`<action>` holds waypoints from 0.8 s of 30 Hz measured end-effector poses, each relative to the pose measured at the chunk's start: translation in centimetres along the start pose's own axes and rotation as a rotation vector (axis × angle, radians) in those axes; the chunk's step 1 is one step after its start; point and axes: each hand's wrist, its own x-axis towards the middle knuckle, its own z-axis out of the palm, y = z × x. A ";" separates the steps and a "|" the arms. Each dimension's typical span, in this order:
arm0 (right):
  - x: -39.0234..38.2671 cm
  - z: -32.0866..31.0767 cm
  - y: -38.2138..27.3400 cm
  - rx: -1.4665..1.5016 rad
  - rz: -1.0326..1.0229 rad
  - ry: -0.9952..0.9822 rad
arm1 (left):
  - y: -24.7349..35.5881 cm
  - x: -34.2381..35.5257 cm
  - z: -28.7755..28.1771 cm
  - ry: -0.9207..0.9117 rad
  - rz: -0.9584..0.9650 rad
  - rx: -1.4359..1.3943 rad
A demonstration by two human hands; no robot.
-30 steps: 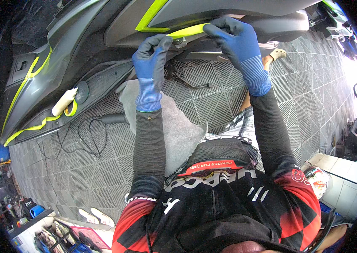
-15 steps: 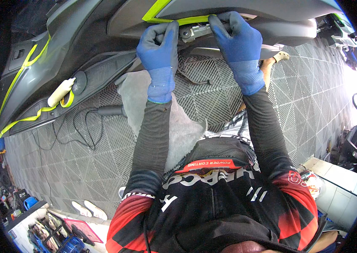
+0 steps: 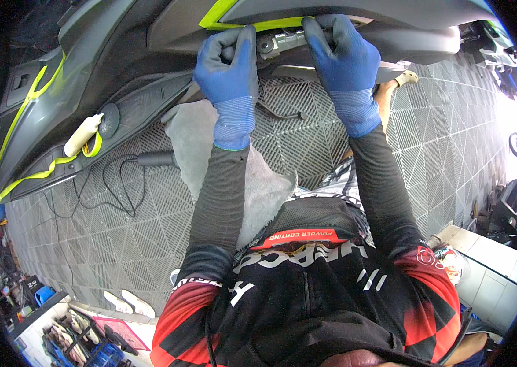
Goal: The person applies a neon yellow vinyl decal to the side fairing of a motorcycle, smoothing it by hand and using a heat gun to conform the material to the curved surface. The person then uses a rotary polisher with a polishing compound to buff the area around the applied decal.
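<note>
Since the frame one second back: both hands have come up to the panel, and the lime strip (image 3: 278, 24), held slightly clear and slanted then, now runs nearly level along the lower edge of the grey panel (image 3: 393, 17). Little change over the last half second.

Left hand (image 3: 227, 67): gloved, fingers drawn together on the strip's left end, near the corner. Right hand (image 3: 344, 67): fingers pinching the right end. Pressure on the panel: cannot tell. Metal bracket (image 3: 286, 43) sits just below the strip, between the hands.

Progress (judged): slanting lime band (image 3: 217, 13) appears laid, meeting the strip at the corner. Strip looks lined up; whether stuck down, unclear. Both ends remain in the fingers. No lime visible along the edge past the right hand.

Elsewhere: a loose lime ribbon (image 3: 54, 165) trails along the footboard (image 3: 142, 104) beside a cream bottle (image 3: 83, 134). Grey cloth (image 3: 194, 134) below the left hand, partly behind the forearm.
</note>
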 end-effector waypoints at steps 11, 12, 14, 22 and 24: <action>-0.1 0.5 0.5 -0.020 -0.070 0.056 | 0.3 -0.3 0.6 0.034 -0.126 -0.033; -0.1 0.5 0.5 -0.011 -0.065 0.058 | 0.4 -0.3 0.5 0.031 -0.114 -0.002; -0.2 0.6 0.5 0.010 -0.054 0.062 | 0.5 -0.3 0.4 0.027 -0.117 0.027; 0.5 -0.5 0.2 -0.081 0.113 0.097 | 0.0 0.6 -0.9 0.141 -0.215 0.342; 0.9 -1.5 0.7 -0.163 0.121 0.104 | -0.2 0.6 -1.4 0.120 -0.094 0.326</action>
